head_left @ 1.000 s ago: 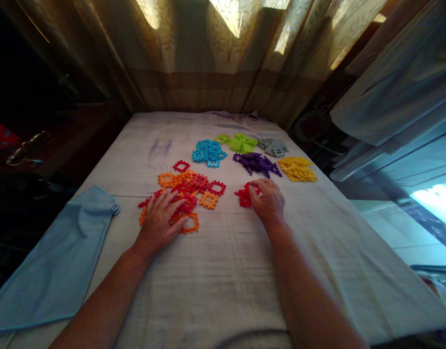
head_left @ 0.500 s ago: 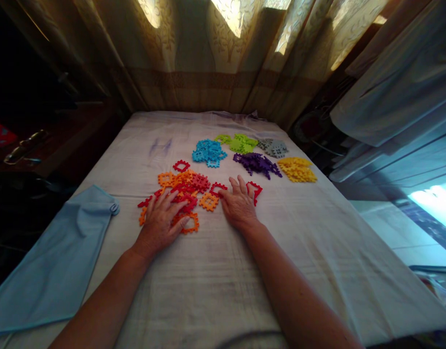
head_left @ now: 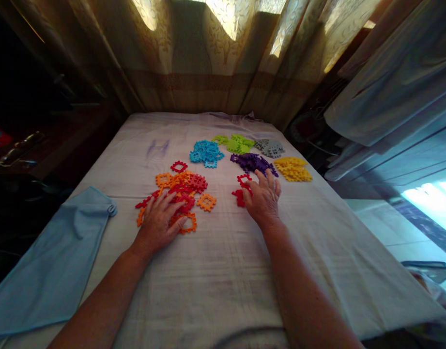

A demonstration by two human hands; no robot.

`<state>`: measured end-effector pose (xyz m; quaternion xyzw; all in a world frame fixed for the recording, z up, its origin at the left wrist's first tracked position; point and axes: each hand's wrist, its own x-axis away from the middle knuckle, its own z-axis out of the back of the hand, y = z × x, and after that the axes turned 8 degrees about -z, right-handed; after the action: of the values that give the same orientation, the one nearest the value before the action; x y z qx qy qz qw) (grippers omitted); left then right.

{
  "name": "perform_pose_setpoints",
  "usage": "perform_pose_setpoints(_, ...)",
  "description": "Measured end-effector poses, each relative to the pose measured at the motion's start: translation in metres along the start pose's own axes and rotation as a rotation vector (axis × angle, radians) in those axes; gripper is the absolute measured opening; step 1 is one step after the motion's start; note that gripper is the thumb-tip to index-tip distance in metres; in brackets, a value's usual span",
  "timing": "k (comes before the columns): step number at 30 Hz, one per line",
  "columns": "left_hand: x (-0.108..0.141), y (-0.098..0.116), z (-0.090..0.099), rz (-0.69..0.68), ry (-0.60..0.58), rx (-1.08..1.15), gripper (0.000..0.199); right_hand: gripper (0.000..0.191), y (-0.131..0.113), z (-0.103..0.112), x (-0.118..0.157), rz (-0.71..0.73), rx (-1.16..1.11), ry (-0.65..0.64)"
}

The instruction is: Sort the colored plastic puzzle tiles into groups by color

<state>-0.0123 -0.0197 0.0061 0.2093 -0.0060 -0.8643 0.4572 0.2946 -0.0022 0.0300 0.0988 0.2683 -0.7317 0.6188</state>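
My left hand (head_left: 158, 220) lies with fingers apart on a mixed heap of red and orange notched plastic building tiles. One orange open-frame tile (head_left: 189, 223) shows by its thumb, and a red solid tile (head_left: 187, 203) lies near the fingertips. To the right, my right hand (head_left: 263, 201) is stretched out low over the cloth, its thumb at a small red group. That group has a red open-frame tile (head_left: 244, 180) and a red tile (head_left: 239, 198), partly hidden by the hand. Between the hands rests a single orange tile (head_left: 207, 202).
Sorted piles stand farther back: blue (head_left: 207, 152), lime green (head_left: 238, 144), grey (head_left: 269, 148), purple (head_left: 253, 163) and yellow (head_left: 293, 169). A light blue cloth pouch (head_left: 59, 257) lies along the left edge of the white-covered table (head_left: 208, 291). A curtain (head_left: 193, 58) hangs behind.
My right hand has moved to the right, and the red frame tile by its thumb has left the orange tile's side. My left hand stays on the heap. The view has shifted slightly.
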Motion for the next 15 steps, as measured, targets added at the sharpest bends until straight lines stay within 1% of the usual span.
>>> perform_pose_setpoints(2, 0.0, -0.001, -0.001, -0.002, 0.002, 0.006, 0.043, 0.022, 0.003, -0.001, 0.001, 0.011, 0.007, -0.01)
perform_pose_setpoints(5, 0.0, -0.001, -0.002, -0.011, 0.013, 0.009, 0.043, 0.021, 0.002, -0.004, 0.004, 0.037, 0.015, -0.036)
perform_pose_setpoints(9, 0.0, -0.001, 0.0, -0.009, 0.088, 0.015, 0.04, 0.024, -0.002, -0.006, 0.006, 0.042, -0.009, -0.032)
perform_pose_setpoints(12, -0.001, -0.008, 0.005, 0.048, 0.175, 0.019, 0.038, 0.025, -0.008, -0.003, 0.006, 0.062, -0.045, -0.013)
perform_pose_setpoints(15, 0.0, -0.021, 0.011, 0.157, 0.248, 0.038, 0.037, 0.024, -0.021, 0.0, 0.01, 0.123, -0.102, -0.024)
